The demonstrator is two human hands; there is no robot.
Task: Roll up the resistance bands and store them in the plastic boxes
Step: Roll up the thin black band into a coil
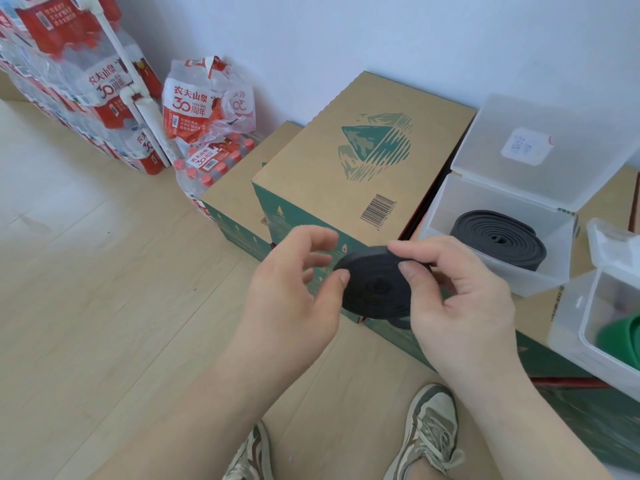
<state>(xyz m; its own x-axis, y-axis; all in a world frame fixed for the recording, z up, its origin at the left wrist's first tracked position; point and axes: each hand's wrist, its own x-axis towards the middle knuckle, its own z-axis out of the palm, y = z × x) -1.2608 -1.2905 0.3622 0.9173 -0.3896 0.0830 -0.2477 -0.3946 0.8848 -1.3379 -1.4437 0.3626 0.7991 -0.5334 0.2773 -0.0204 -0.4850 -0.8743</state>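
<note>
Rolled black band point(375, 289) held midair; another roll point(498, 237) inside open box point(446, 202).

Head-worn wide-angle camera looks forward and down; close range.

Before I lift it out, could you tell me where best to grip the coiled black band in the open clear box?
Come from above: the box walls surround the coiled black band and the lid stands open behind. Pinch across the two long sides of the flat-lying oval, mid-length; that should keep its turns together.

Coiled band point(375, 289) in right hand point(460, 292)
</note>
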